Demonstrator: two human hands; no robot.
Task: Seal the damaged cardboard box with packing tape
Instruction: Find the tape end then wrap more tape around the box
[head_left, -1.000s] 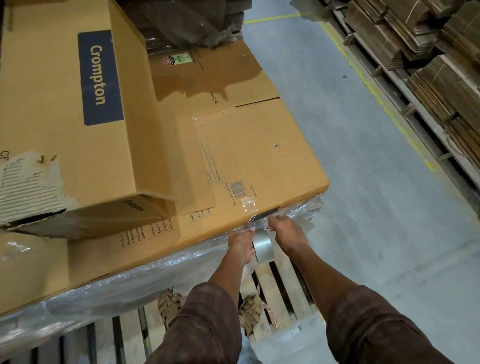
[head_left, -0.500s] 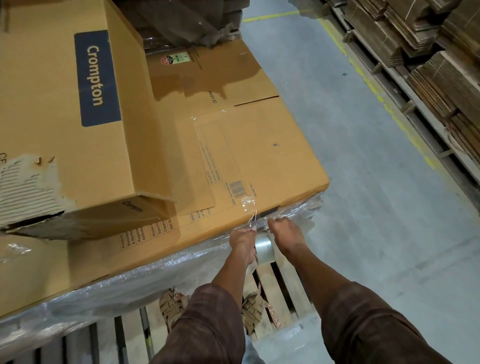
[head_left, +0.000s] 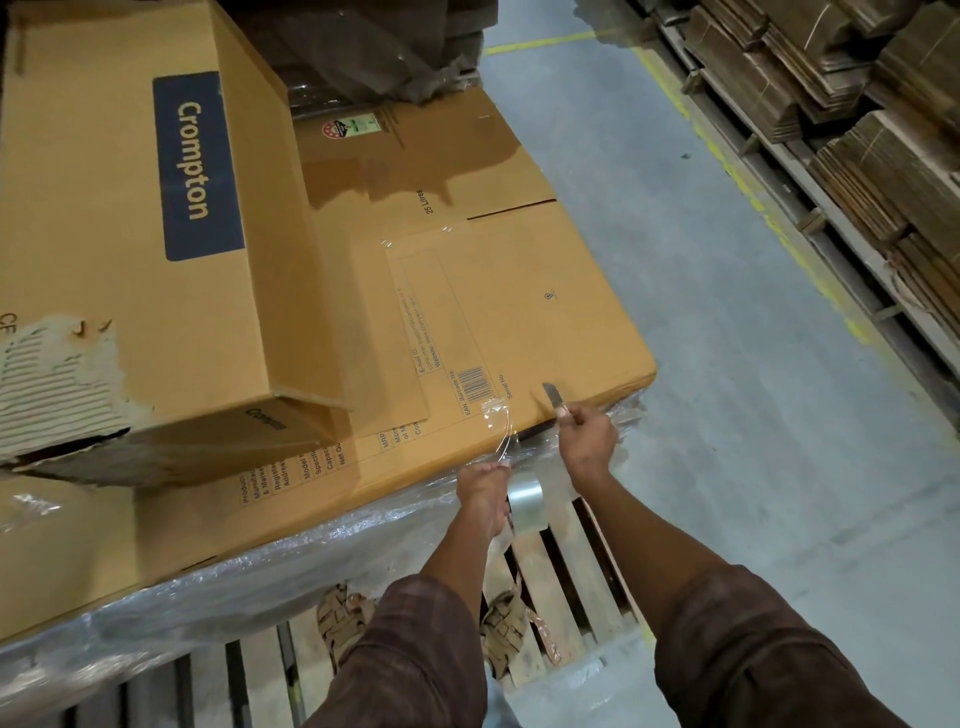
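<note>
A large flat cardboard box (head_left: 519, 312) lies on a plastic-wrapped stack, its near corner in front of me. A clear strip of tape (head_left: 501, 431) runs from the box top beside the barcode down to a roll of packing tape (head_left: 525, 504). My left hand (head_left: 483, 493) grips the roll just below the box edge. To the right, my right hand (head_left: 589, 434) holds a small knife (head_left: 551, 395) with its blade up against the box's front edge. A torn "Crompton" box (head_left: 130, 260) sits on the left.
Plastic wrap (head_left: 260, 582) covers the stack's front side. A wooden pallet (head_left: 561, 587) lies under me, with my sandalled feet on it. Grey concrete floor (head_left: 753, 415) opens to the right. Bundles of flattened cardboard (head_left: 857, 130) fill racks at the far right.
My right hand left the tape roll, rose to the box edge and now holds a knife. The left hand keeps the roll, and the tape strip is drawn out longer.
</note>
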